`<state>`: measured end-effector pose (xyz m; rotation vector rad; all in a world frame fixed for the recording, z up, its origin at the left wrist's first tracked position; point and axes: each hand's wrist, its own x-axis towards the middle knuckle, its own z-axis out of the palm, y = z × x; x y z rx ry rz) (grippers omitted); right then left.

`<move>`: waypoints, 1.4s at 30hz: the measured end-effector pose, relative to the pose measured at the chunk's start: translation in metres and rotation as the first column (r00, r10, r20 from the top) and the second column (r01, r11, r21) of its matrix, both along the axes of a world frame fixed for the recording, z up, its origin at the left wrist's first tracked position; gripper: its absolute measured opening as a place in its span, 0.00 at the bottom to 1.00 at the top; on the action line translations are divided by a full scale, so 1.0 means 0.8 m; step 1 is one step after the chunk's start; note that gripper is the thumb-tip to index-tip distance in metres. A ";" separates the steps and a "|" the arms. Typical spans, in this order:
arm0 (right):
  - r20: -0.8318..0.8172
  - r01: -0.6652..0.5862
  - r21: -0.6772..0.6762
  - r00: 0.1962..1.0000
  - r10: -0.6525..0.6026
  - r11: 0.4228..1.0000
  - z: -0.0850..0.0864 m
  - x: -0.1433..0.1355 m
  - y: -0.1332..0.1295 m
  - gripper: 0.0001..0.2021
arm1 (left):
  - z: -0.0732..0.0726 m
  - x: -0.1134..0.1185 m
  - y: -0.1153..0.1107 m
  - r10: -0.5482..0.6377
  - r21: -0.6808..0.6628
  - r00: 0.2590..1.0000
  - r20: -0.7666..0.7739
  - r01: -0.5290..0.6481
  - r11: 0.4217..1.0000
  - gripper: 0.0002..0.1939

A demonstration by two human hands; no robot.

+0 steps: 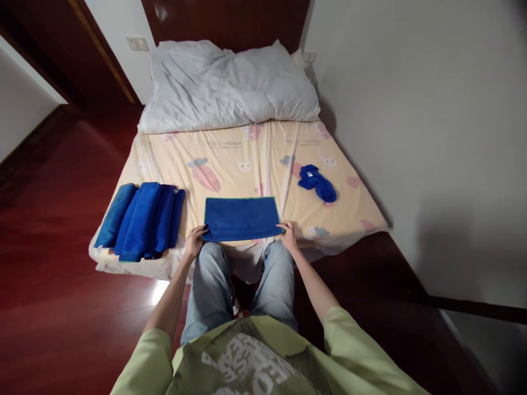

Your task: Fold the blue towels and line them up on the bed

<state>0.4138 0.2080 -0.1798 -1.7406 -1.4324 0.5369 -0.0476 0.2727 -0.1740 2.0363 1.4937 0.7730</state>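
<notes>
A blue towel [242,216] with a thin green edge lies flat on the bed in front of my knees, its near edge slightly folded over. At its near left corner, my left hand [196,240] pinches the cloth. My right hand [287,235] grips the near right corner between thumb and fingers. To the left lies a row of rolled blue towels [142,219], side by side. A crumpled blue cloth [317,184] with a small white label rests on the right part of the bed.
A yellow bedsheet [230,159] with carrot and rabbit prints covers the bed. Across its far end lies a bulky white quilt [230,88] against the dark headboard [230,22]. A pale wall [432,137] stands at the right, and reddish wooden floor [61,263] extends at the left.
</notes>
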 end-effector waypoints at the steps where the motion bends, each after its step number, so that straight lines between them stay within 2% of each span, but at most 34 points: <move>1: -0.018 0.018 -0.003 1.000 -0.018 1.000 -0.001 0.001 0.000 0.26 | 0.000 0.001 0.000 0.031 -0.002 1.000 0.002 -0.031 1.000 0.21; 4: -0.065 0.014 -0.013 0.998 -0.015 1.000 -0.004 0.005 0.001 0.27 | -0.005 0.001 0.004 0.100 -0.014 0.994 0.031 -0.100 0.995 0.20; 10: -0.083 0.011 -0.025 0.996 -0.013 1.000 -0.009 0.009 0.007 0.24 | -0.010 0.002 0.011 0.141 -0.012 0.985 0.097 -0.141 0.990 0.16; 15: -0.126 0.017 -0.032 0.992 -0.021 0.999 -0.015 0.009 0.012 0.21 | -0.011 0.004 0.014 0.170 -0.026 0.977 0.126 -0.168 0.986 0.17; 20: -0.098 0.081 -0.054 0.991 -0.086 0.995 -0.015 0.010 0.017 0.04 | -0.018 0.004 0.018 0.240 -0.068 0.959 0.148 -0.232 0.970 0.19; 29: -0.067 0.092 -0.007 0.994 -0.092 0.996 -0.013 0.012 0.017 0.18 | -0.012 0.017 0.021 0.413 -0.116 0.893 0.178 -0.398 0.910 0.18; 35: -0.077 0.110 -0.014 0.991 -0.111 0.994 -0.015 0.014 0.018 0.20 | -0.011 0.019 0.019 0.453 -0.125 0.870 0.193 -0.436 0.891 0.20; 42: -0.052 0.143 0.021 0.989 -0.142 0.989 -0.018 0.012 0.021 0.19 | -0.020 0.020 0.022 0.490 -0.091 0.856 0.161 -0.482 0.871 0.21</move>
